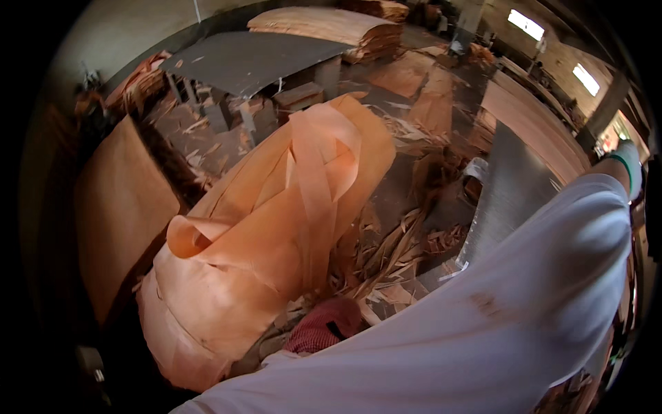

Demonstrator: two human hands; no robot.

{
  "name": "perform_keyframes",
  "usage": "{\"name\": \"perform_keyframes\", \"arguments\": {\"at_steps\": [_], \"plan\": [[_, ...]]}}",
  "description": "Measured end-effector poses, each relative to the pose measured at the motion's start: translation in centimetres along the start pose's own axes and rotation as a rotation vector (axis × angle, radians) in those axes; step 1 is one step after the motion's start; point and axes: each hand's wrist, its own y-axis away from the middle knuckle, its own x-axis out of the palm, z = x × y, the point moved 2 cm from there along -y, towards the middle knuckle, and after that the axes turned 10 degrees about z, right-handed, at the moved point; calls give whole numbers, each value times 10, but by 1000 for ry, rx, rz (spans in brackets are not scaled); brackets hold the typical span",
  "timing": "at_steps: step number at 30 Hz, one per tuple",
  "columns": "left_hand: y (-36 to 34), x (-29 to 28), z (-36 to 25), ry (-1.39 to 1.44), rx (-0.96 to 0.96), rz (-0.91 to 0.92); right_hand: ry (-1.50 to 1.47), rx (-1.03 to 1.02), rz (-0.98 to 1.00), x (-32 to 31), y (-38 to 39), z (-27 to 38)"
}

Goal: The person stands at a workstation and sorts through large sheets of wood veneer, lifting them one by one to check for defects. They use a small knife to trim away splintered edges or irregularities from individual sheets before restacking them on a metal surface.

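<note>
My right arm in a loose white sleeve [483, 310] stretches across the lower right to the far right edge. At its end is my right hand [629, 165], pale and apparently gloved, with a green band at the wrist. Its fingers are too small and blurred to make out, and so is anything in them. Beyond the sleeve, a stack of wood veneer sheets [538, 127] is nearest to that hand. My left hand is not in view. In front lies a large pile of orange-brown veneer sheets [269, 241], with a curled, looped strip on top.
A dark flat-topped table [255, 58] stands at the back, beside a tall veneer stack [331, 31]. Another veneer stack [121, 214] is at the left. Veneer scraps [400, 255] litter the floor. A grey metal-like sheet [507, 186] and a red checked cloth [321, 328] lie near the sleeve.
</note>
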Motion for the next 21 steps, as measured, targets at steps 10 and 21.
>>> {"name": "perform_keyframes", "arguments": {"at_steps": [10, 21], "plan": [[-26, 154, 130, 48, 46, 80, -30, -101, 54, 185, -135, 95], [-56, 407, 357, 102, 59, 275, 6, -56, -220, 376, -274, 226]]}}
